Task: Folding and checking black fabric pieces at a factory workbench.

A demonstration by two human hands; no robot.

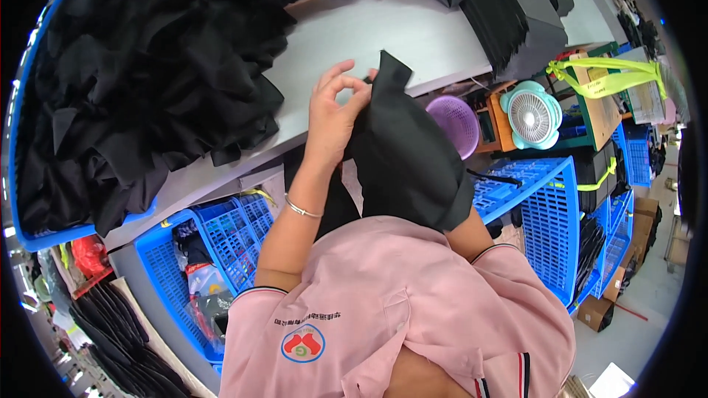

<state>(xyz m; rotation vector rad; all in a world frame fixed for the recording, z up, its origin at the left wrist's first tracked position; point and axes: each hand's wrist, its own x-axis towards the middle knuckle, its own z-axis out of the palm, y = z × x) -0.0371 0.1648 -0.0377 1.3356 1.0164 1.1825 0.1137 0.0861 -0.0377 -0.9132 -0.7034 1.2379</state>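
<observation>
A black fabric piece (405,144) hangs in front of my body at the edge of the white table (346,33). My left hand (335,107) pinches its upper left edge between thumb and index finger, the other fingers raised and curved. The piece's top corner stands up above the pinch. My right forearm (472,236) goes in behind the fabric, which hides nearly all of that hand; only a bit of fingertip shows by the upper edge. A large heap of crumpled black fabric pieces (162,51) lies to the left, in a blue-rimmed container.
A stack of flat black pieces (509,22) sits at the table's right. Beyond the table edge are a purple basket (453,125) and a teal fan (532,114). Blue plastic crates (549,228) stand at my right, another blue crate (177,280) at my left.
</observation>
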